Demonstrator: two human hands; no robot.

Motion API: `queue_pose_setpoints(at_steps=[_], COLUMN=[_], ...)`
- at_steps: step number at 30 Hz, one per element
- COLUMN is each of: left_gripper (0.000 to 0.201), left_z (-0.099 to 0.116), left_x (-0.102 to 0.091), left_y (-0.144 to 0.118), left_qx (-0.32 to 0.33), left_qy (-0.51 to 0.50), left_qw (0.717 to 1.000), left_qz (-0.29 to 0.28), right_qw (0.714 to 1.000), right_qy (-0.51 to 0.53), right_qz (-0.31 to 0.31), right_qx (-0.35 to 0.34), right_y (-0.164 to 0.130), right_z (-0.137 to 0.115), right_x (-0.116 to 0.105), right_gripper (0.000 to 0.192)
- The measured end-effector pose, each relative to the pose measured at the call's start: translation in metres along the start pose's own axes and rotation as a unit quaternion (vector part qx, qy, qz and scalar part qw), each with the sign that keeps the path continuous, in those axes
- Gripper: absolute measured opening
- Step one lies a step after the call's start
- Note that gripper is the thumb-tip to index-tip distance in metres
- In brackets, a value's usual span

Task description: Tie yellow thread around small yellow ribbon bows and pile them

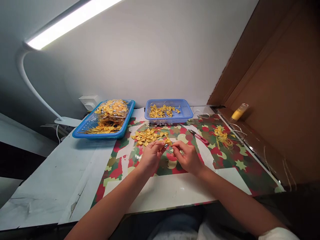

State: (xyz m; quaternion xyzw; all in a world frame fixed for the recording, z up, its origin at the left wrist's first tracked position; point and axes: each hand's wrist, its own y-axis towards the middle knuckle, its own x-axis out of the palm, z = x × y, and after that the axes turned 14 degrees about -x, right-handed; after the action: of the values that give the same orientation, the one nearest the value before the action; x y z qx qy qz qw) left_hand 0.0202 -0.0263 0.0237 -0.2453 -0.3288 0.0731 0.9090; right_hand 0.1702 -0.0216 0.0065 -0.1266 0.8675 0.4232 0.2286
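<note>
In the middle of the table, my left hand [153, 154] is closed in a pinch on a yellow ribbon bow [168, 141] with a small silver bell [166, 145] at it. Close beside it, my right hand [186, 155] pinches at the bow's right end, where a thin tie seems to run; the fingertips hide the detail. Just behind my left hand lies a pile of yellow bows [147, 136]. Several silver bells [160, 124] sit behind that pile, along the front of the lilac-blue basket [168, 120].
A blue basket [78, 134] at left holds bagged and loose bows. Right of my hands lies a pink box cutter [201, 137], then a heap of yellow scraps [222, 137]. A yellow glue-like bottle [239, 112] is by the cardboard wall [280, 93]. A lamp [67, 26] hangs overhead.
</note>
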Motion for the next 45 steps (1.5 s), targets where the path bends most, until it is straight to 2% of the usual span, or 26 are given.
queue_pose_setpoints(at_steps=[8, 16, 36, 45], left_gripper=[0.020, 0.020, 0.022, 0.022], left_z=[0.0009, -0.0005, -0.0005, -0.0005], left_x=[0.0011, -0.0006, -0.0002, 0.0009], left_y=[-0.0015, 0.0001, -0.0003, -0.0013], left_qx=[0.002, 0.007, 0.003, -0.005], left_qy=[0.008, 0.032, 0.018, 0.039], left_qw=[1.000, 0.999, 1.000, 0.999], left_qz=[0.005, -0.013, -0.002, 0.000], right_qw=[1.000, 0.999, 1.000, 1.000], right_qy=[-0.008, -0.010, -0.003, -0.022], right_qz=[0.000, 0.006, 0.015, -0.001], right_qx=[-0.014, -0.030, -0.016, -0.022], right_y=[0.0004, 0.0017, 0.0023, 0.0029], right_z=[0.0010, 0.0002, -0.0017, -0.0014], right_x=[0.0001, -0.0007, -0.0013, -0.0047], right_gripper=[0.012, 0.011, 0.012, 0.014])
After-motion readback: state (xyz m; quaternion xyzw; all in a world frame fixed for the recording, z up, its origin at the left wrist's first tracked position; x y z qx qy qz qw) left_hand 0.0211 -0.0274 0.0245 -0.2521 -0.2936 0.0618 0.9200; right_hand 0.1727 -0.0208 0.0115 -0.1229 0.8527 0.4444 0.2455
